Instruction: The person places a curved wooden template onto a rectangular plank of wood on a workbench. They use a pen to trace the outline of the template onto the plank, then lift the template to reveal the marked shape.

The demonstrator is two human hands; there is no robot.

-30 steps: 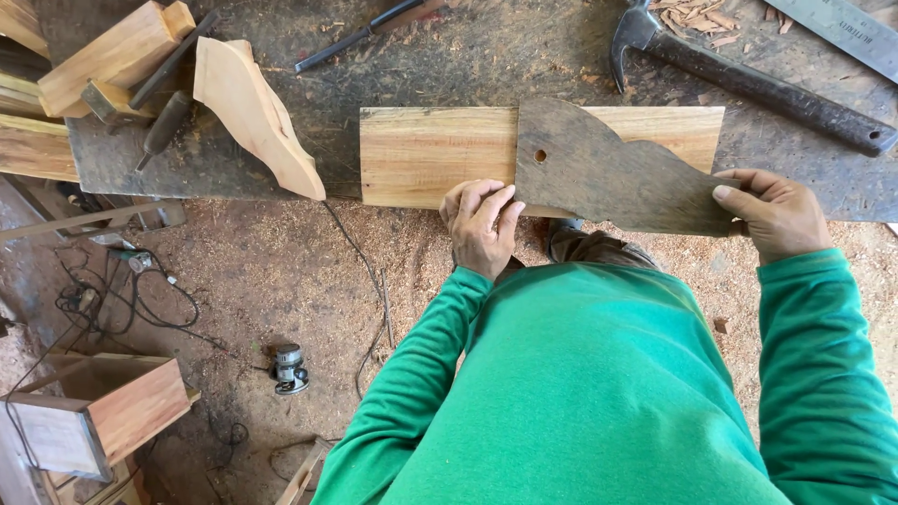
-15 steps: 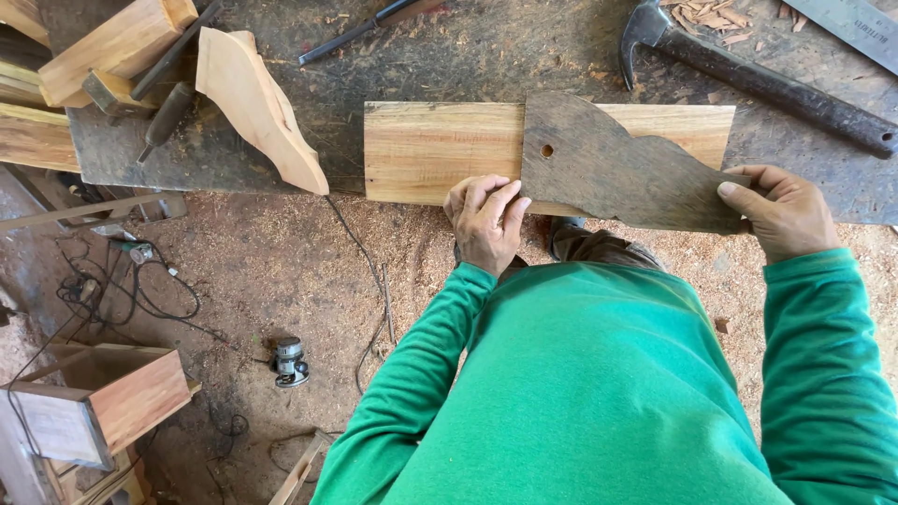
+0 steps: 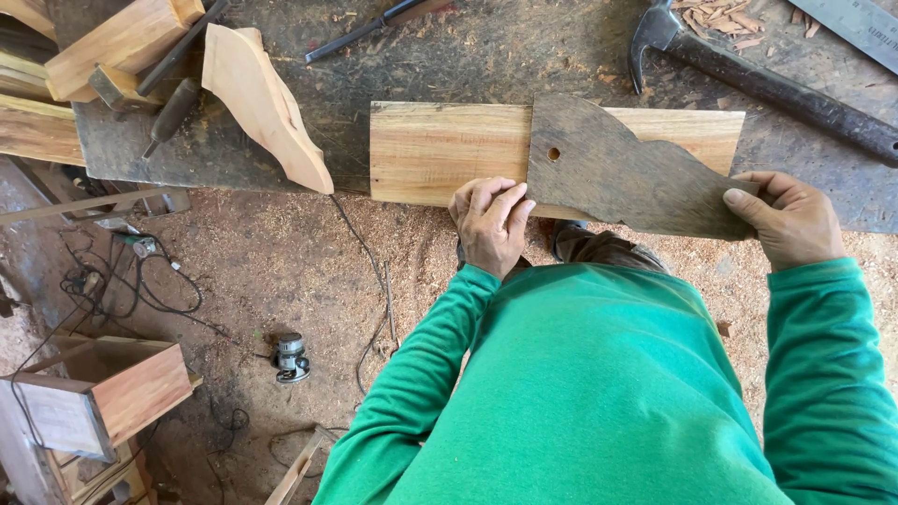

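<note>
A pale wooden plank [image 3: 440, 150] lies across the near edge of the dark workbench [image 3: 468, 56]. On top of it rests a dark, curved wooden template [image 3: 617, 173] with a small hole near its left end. My left hand [image 3: 488, 223] presses on the plank's near edge, fingertips touching the template's left end. My right hand [image 3: 790, 220] grips the template's right tip at the bench edge. Both arms wear green sleeves.
A claw hammer [image 3: 748, 70] lies at the bench's back right, with a metal ruler [image 3: 856, 23] beyond it. A carved light wood piece [image 3: 267, 108], chisels [image 3: 173, 108] and wood blocks [image 3: 112, 42] sit at left. On the sawdust floor are a router [image 3: 290, 357], cables and a wooden box [image 3: 103, 393].
The view has shifted slightly. Both hands stay on the plank and template, which sit in about the same place on the bench.
</note>
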